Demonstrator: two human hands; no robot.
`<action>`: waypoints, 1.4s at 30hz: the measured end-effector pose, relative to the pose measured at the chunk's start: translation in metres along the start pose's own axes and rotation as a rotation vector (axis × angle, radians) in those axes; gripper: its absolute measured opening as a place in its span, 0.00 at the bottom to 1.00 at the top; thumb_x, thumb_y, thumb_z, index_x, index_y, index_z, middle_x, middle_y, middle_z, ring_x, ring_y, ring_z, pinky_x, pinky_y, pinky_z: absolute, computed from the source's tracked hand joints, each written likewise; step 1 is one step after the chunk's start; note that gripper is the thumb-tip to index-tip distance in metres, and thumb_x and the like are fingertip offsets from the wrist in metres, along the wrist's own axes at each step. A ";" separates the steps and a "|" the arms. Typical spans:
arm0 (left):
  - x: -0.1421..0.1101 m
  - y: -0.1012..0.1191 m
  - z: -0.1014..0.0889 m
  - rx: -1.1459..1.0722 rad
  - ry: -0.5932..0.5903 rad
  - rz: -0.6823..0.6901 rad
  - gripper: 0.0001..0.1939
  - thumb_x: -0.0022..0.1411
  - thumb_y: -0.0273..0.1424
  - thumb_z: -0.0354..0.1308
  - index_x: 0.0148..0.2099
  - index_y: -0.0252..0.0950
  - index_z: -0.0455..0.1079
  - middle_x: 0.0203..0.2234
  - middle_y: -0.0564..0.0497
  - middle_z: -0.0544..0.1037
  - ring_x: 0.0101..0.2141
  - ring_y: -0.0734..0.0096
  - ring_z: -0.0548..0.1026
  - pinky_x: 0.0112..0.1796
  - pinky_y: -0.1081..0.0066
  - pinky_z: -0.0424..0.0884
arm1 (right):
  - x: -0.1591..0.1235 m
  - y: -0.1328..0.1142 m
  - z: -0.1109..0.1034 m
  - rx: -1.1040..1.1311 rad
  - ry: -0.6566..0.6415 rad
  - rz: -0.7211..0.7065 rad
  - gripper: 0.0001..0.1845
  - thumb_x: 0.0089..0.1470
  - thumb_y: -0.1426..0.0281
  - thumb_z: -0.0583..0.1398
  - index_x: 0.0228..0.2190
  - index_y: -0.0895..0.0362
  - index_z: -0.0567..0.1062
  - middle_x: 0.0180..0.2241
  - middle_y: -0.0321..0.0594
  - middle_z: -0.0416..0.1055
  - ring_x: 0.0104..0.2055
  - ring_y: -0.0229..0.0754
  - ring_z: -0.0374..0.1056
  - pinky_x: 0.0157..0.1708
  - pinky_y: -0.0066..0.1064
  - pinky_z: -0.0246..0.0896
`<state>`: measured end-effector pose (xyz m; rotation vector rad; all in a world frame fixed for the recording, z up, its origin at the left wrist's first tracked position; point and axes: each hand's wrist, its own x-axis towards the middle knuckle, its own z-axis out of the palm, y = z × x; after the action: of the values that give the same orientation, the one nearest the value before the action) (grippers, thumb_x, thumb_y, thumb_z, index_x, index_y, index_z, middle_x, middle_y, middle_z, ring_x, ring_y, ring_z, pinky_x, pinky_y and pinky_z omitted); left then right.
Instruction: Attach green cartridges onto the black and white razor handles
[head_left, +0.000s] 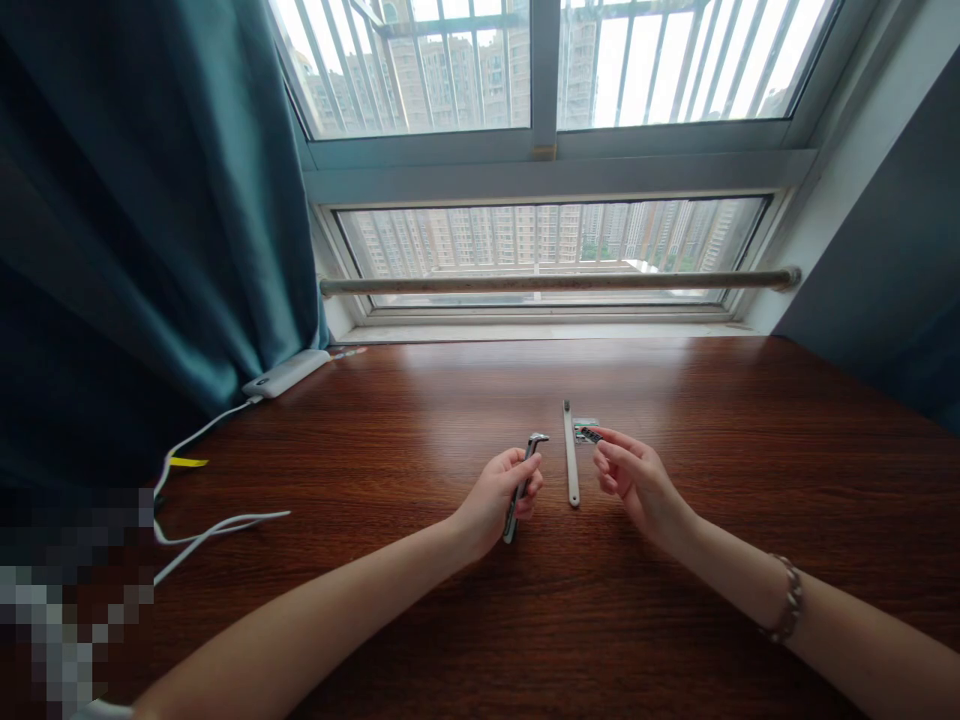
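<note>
My left hand point(501, 498) is closed around a slim silver razor handle point(522, 484), whose bent head points up and away from me. My right hand point(631, 476) pinches a small silver blade cartridge point(587, 432) between thumb and fingertips, just above the wooden table point(420, 420). Between the two hands a second grey stick-like handle point(571, 453) lies flat on the table, pointing away from me. Neither hand touches it.
A white power bank point(286, 372) lies at the far left by the teal curtain point(142, 200), with white cables point(202, 520) trailing along the left edge. A window point(547, 150) with a rail point(555, 283) runs behind the table. A bracelet point(786, 600) is on my right wrist.
</note>
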<state>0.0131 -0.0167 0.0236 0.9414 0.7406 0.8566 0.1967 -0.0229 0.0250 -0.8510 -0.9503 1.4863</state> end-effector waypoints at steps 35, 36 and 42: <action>0.014 -0.003 -0.015 -0.083 0.030 -0.005 0.14 0.58 0.41 0.46 0.35 0.34 0.61 0.16 0.57 0.63 0.10 0.87 0.50 0.13 0.80 0.43 | 0.002 -0.005 -0.018 -1.626 -0.503 -0.427 0.11 0.55 0.64 0.49 0.35 0.53 0.68 0.34 0.39 0.64 0.30 0.36 0.62 0.30 0.26 0.55; 0.014 -0.003 -0.015 -0.077 0.023 -0.008 0.14 0.59 0.41 0.46 0.35 0.34 0.61 0.16 0.57 0.63 0.10 0.87 0.50 0.13 0.80 0.43 | 0.002 -0.003 -0.019 -1.574 -0.473 -0.399 0.09 0.54 0.65 0.50 0.33 0.54 0.67 0.32 0.38 0.64 0.29 0.35 0.61 0.29 0.26 0.55; 0.014 -0.004 -0.016 -0.084 0.008 -0.009 0.13 0.58 0.39 0.47 0.35 0.34 0.61 0.17 0.57 0.63 0.11 0.87 0.51 0.13 0.80 0.43 | 0.007 0.008 -0.022 -1.278 -0.262 -0.238 0.03 0.46 0.75 0.53 0.28 0.57 0.62 0.21 0.32 0.63 0.22 0.32 0.59 0.24 0.23 0.53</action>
<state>0.0069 0.0001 0.0113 0.8599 0.7106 0.8773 0.2121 -0.0136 0.0083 -1.3482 -2.1791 0.6543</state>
